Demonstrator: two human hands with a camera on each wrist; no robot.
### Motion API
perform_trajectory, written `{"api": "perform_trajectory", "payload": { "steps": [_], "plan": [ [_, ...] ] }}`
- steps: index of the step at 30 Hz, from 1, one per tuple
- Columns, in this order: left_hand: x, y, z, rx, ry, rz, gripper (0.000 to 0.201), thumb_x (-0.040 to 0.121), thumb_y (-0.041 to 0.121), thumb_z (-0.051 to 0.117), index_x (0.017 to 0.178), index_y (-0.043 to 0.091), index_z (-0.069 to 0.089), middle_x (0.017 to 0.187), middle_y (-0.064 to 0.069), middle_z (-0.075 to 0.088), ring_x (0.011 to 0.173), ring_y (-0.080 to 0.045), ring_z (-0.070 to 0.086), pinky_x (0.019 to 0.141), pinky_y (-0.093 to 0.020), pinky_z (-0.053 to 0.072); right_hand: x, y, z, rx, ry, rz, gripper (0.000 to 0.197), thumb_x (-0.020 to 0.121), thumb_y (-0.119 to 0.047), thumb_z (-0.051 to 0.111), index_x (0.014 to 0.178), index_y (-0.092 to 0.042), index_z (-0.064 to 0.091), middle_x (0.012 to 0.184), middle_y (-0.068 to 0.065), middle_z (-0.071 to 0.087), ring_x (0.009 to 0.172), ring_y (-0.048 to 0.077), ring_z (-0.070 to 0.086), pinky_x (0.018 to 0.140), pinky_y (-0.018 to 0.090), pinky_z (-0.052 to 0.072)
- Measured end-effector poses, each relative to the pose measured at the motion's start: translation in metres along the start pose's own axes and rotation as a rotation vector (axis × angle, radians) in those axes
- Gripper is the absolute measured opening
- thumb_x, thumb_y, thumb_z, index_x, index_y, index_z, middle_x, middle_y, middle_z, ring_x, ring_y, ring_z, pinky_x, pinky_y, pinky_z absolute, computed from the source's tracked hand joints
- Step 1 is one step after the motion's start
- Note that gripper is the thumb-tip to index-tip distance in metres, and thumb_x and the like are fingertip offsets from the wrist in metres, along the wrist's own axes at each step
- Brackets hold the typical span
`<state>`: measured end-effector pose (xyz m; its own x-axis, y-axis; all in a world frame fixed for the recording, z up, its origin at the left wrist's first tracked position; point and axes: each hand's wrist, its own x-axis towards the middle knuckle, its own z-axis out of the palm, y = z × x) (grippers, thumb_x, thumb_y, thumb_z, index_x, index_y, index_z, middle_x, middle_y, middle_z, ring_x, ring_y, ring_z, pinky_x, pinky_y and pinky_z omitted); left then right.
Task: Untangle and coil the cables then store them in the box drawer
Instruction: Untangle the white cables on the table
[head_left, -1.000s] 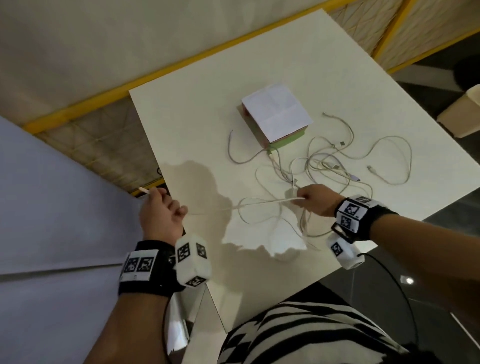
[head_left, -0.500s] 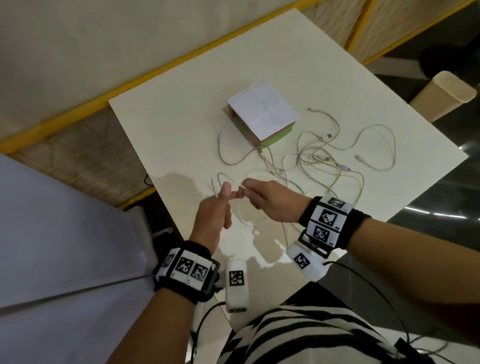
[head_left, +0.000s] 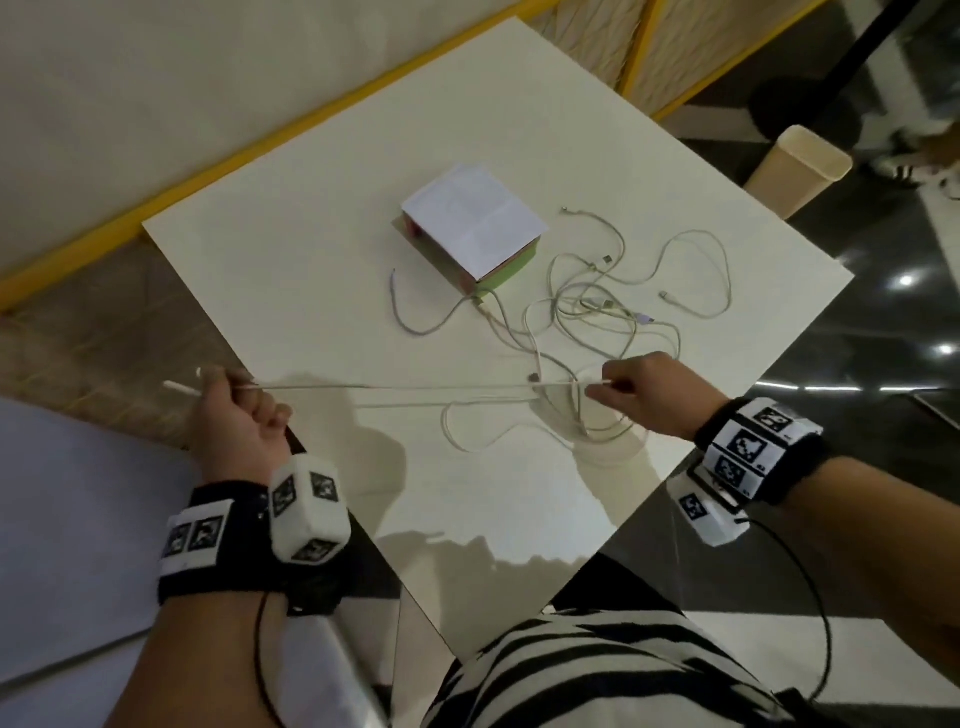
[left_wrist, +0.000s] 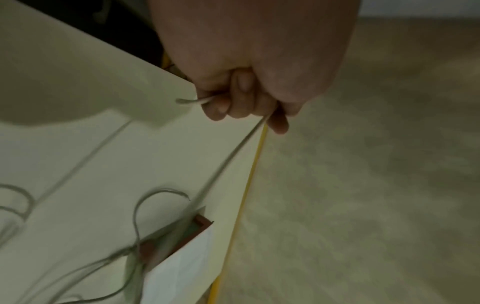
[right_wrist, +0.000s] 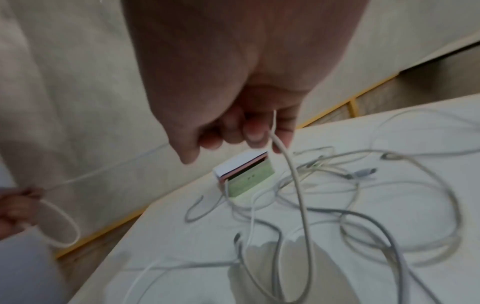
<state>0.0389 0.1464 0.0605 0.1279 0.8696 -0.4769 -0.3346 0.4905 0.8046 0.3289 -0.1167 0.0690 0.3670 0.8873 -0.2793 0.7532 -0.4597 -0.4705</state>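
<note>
A white cable (head_left: 415, 387) is stretched taut between my two hands above the near part of the white table (head_left: 291, 249). My left hand (head_left: 236, 410) grips one end beyond the table's left corner, the plug sticking out past the fist. My right hand (head_left: 631, 387) pinches the cable farther along, over the tangle of several white cables (head_left: 597, 312). In the left wrist view the curled fingers (left_wrist: 233, 102) close round the cable (left_wrist: 228, 156). In the right wrist view the cable (right_wrist: 288, 164) hangs from my fingers (right_wrist: 254, 131). The small box (head_left: 472, 228), white on top with a green drawer front (right_wrist: 249, 181), stands mid-table.
A cream bin (head_left: 795, 171) stands on the floor beyond the table's right edge. A yellow-edged wall base (head_left: 208, 182) runs behind the table. Loose cable ends lie left (head_left: 400, 312) and right (head_left: 696, 291) of the box. My striped clothing (head_left: 571, 670) is at the near edge.
My hands, which had met near the table's front half a second ago, have drawn apart again. The left went out past the left corner, the right to the right, pulling the cable taut.
</note>
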Motion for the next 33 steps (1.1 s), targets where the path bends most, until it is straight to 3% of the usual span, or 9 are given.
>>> {"api": "perform_trajectory", "payload": {
  "steps": [4,7,9,12,14,16,21,28,33],
  "plan": [
    [-0.007,-0.012,0.014,0.071,0.037,0.019,0.050,0.100,0.034,0.038,0.051,0.024,0.046,0.037,0.010,0.021,0.034,-0.006,0.018,0.037,-0.018,0.021,0.008,0.024,-0.020,0.009,0.234,0.008,0.028,0.086,-0.026,0.064,0.064,-0.013,0.051,0.049,-0.006,0.041,0.049,0.010,0.044,0.057,0.027,0.034],
    [-0.008,-0.019,0.017,0.030,0.072,0.001,0.047,0.100,0.033,0.037,0.055,0.024,0.045,0.036,0.009,0.021,0.033,-0.006,0.018,0.037,-0.017,0.023,0.017,0.048,-0.031,-0.047,0.247,0.258,0.026,0.088,-0.025,0.060,0.067,-0.012,0.051,0.062,0.009,0.054,0.063,0.029,0.054,0.058,0.030,0.037],
    [-0.005,-0.023,0.013,0.019,0.087,-0.039,0.043,0.101,0.038,0.035,0.062,0.021,0.043,0.034,0.009,0.021,0.032,-0.006,0.019,0.037,-0.016,0.023,0.021,0.072,-0.038,0.127,0.257,0.444,0.031,0.090,-0.030,0.055,0.073,-0.004,0.058,0.065,0.009,0.063,0.068,0.027,0.056,0.060,0.032,0.043],
    [-0.001,-0.037,0.008,0.083,0.115,-0.117,0.041,0.103,0.038,0.032,0.068,0.020,0.044,0.032,0.009,0.021,0.028,-0.006,0.019,0.036,-0.014,0.023,0.025,0.094,-0.046,0.413,0.307,0.537,0.040,0.088,-0.035,0.059,0.075,0.003,0.063,0.060,0.008,0.059,0.058,0.024,0.054,0.061,0.032,0.047],
    [-0.001,-0.050,0.008,0.137,0.126,-0.185,0.042,0.103,0.039,0.029,0.070,0.019,0.046,0.031,0.008,0.020,0.027,-0.006,0.019,0.036,-0.016,0.024,0.027,0.100,-0.051,0.271,0.291,0.530,0.039,0.086,-0.037,0.061,0.072,-0.001,0.063,0.060,0.011,0.055,0.058,0.024,0.052,0.056,0.029,0.042],
    [-0.003,-0.060,0.007,0.170,0.139,-0.246,0.043,0.104,0.039,0.027,0.071,0.018,0.047,0.030,0.008,0.019,0.026,-0.006,0.020,0.036,-0.017,0.025,0.028,0.108,-0.059,0.029,0.260,0.445,0.034,0.083,-0.038,0.065,0.070,-0.007,0.063,0.063,0.013,0.059,0.063,0.028,0.053,0.060,0.029,0.040],
    [-0.015,-0.072,0.007,0.195,0.151,-0.290,0.040,0.104,0.037,0.031,0.075,0.016,0.050,0.029,0.008,0.020,0.023,-0.005,0.020,0.033,-0.010,0.025,0.033,0.131,-0.083,-0.378,0.241,0.221,0.021,0.080,-0.028,0.068,0.076,-0.008,0.066,0.068,0.018,0.068,0.068,0.037,0.062,0.075,0.042,0.051],
    [-0.033,-0.098,0.014,0.369,0.123,-0.384,0.028,0.101,0.026,0.043,0.080,0.012,0.057,0.030,0.009,0.018,0.024,-0.004,0.018,0.033,-0.010,0.021,0.039,0.169,-0.074,-0.563,-0.174,0.388,0.029,0.091,-0.040,0.047,0.088,-0.016,0.061,0.089,0.008,0.066,0.079,0.025,0.052,0.093,0.038,0.036],
    [-0.044,-0.111,0.009,0.422,0.295,-0.358,0.029,0.087,0.041,0.064,0.076,0.014,0.060,0.036,0.011,0.021,0.030,-0.006,0.021,0.035,-0.016,0.022,0.050,0.200,-0.064,-0.611,-0.194,0.388,0.019,0.084,-0.037,0.051,0.092,-0.022,0.060,0.099,0.004,0.063,0.098,0.025,0.055,0.094,0.042,0.032]
  ]
}}
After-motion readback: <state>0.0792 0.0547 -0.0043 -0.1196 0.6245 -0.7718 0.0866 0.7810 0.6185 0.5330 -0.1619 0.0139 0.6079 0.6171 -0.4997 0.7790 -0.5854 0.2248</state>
